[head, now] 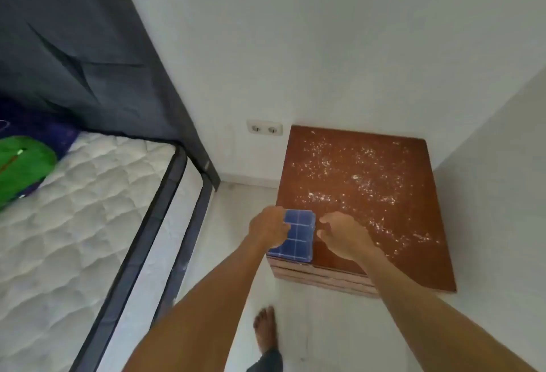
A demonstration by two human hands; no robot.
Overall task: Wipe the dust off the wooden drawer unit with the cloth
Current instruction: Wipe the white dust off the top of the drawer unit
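A wooden drawer unit (348,161) stands in the room's corner, its reddish-brown top scattered with white dust specks. A folded blue cloth with a white grid pattern (298,237) lies on the unit's near left corner. My left hand (267,227) grips the cloth's left edge. My right hand (342,234) hovers just right of the cloth, fingers curled and apart, holding nothing.
A bed with a quilted white mattress (76,212) and dark frame runs along the left. A dark curtain (76,40) hangs behind it. A double wall socket (265,128) sits left of the unit. My bare foot (266,331) is on the pale floor.
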